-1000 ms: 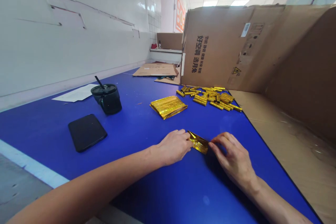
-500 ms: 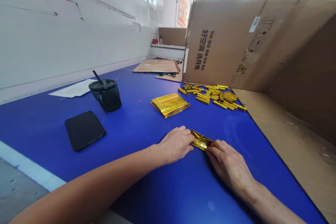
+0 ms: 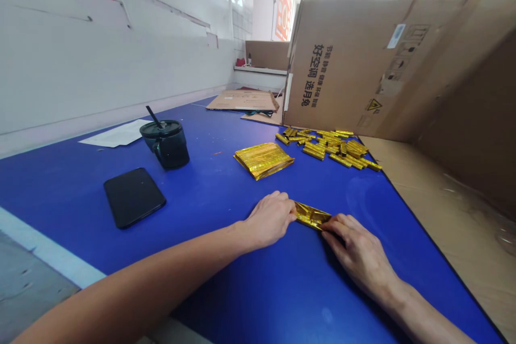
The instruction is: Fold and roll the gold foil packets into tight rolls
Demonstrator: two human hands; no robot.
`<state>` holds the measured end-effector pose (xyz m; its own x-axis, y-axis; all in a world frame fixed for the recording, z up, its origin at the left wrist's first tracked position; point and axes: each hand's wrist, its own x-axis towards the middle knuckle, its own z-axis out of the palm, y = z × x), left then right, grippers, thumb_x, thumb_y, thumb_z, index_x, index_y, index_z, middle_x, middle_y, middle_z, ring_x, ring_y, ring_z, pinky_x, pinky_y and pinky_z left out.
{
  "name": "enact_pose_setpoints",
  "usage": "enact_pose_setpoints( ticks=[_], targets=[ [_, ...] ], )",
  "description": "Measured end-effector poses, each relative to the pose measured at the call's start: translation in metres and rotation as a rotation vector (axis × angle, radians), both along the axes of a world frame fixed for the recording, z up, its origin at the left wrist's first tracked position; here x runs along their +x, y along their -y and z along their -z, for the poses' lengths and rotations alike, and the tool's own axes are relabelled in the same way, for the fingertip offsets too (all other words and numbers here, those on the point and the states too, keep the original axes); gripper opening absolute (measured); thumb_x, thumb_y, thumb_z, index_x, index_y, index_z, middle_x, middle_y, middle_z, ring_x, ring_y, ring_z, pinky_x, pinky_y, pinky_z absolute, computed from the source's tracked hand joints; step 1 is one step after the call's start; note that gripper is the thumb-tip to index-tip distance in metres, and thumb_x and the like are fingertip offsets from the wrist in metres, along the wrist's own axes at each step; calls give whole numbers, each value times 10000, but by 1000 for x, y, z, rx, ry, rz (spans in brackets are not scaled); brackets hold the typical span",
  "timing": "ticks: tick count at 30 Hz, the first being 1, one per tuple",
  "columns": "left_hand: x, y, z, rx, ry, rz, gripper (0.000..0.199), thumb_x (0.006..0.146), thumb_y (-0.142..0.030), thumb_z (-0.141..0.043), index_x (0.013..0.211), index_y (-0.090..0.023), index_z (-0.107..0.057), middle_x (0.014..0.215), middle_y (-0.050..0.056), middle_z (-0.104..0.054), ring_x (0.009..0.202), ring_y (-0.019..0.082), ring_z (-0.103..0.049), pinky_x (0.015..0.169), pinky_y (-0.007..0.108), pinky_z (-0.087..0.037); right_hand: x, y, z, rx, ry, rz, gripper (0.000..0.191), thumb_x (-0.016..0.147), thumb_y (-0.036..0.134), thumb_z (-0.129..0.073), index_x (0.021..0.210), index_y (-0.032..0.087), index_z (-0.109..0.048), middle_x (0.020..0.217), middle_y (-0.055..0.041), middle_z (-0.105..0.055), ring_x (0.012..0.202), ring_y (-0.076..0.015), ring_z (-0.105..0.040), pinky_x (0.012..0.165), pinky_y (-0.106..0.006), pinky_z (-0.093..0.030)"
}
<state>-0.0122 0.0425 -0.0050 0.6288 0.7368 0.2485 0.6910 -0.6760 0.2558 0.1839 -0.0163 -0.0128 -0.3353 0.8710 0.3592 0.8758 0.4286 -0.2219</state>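
A strip of shiny gold foil (image 3: 310,215) lies low over the blue table (image 3: 258,290), stretched between my two hands. My left hand (image 3: 273,219) pinches its left end, fingers pressed together. At the right end my right hand (image 3: 355,244) grips the strip between thumb and fingers. Beyond my left hand rests a flat stack of gold foil sheets (image 3: 264,160). A loose heap of small gold foil rolls (image 3: 330,146) sits farther back on the right. My curled fingers hide both ends of the strip.
A dark lidded cup with a straw (image 3: 171,145) and a black phone-like slab (image 3: 134,197) are at left, near white paper (image 3: 116,133). A large cardboard box (image 3: 346,70) stands at back right; flat cardboard (image 3: 242,100) lies at the back.
The view has shifted slightly. Both hands still hold the foil strip, and my fingers have moved a little along it, with slightly more of the strip showing between them.
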Motion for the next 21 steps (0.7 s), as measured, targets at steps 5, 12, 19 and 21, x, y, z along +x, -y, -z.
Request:
enact_pose_setpoints(
  ticks=[5, 12, 19, 21],
  targets=[
    [2, 4, -4, -51, -34, -105, 159, 812, -279, -420, 769, -191, -545, 773, 21, -561, 763, 172, -508, 680, 290, -380, 0, -2, 3, -27, -110, 54, 182, 820, 257, -396, 809, 212, -572, 752, -29, -602, 701, -164, -554, 614, -277, -441],
    [7, 9, -10, -71, -94, -205, 214, 812, -352, -417, 778, -186, -548, 783, 27, -599, 760, 186, -548, 654, 292, -394, -6, -1, 1, -122, -173, 216, 139, 778, 268, -417, 797, 226, -548, 740, -13, -623, 645, -167, -570, 557, -266, -419],
    [14, 10, -11, -36, -147, -279, 246, 808, -382, -420, 785, -180, -557, 770, 41, -618, 757, 203, -577, 657, 300, -408, -12, -1, -1, -109, -112, 234, 140, 757, 239, -390, 770, 220, -528, 688, -6, -623, 571, -152, -556, 499, -239, -382],
    [16, 10, -11, -15, -153, -290, 245, 806, -380, -422, 778, -178, -557, 764, 41, -620, 750, 214, -581, 652, 313, -414, -12, -1, 0, -99, -94, 227, 144, 760, 237, -381, 774, 218, -523, 690, -7, -623, 567, -150, -558, 497, -236, -379]
  ],
)
